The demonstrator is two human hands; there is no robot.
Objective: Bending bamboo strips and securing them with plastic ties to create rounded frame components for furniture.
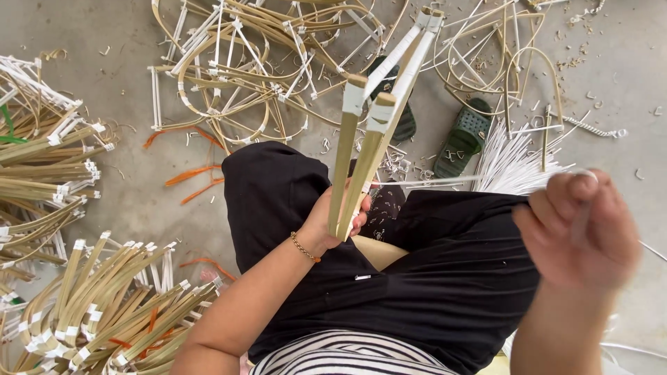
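Note:
My left hand [337, 217] grips the lower ends of two bamboo strips [358, 149] bound with white tape, which rise up and away toward a taped joint at the top. My right hand [580, 226], blurred and raised at the right, pinches a thin white strip [445, 182] that stretches left toward the bamboo. Both hands hover above my lap, covered by black trousers [445, 278].
Bundles of taped bamboo pieces [104, 305] lie at lower left and far left. Bent bamboo frames [243, 62] are heaped on the concrete floor ahead. A pair of green sandals [464, 135], a sheaf of white strips [514, 163] and orange scraps [191, 173] lie nearby.

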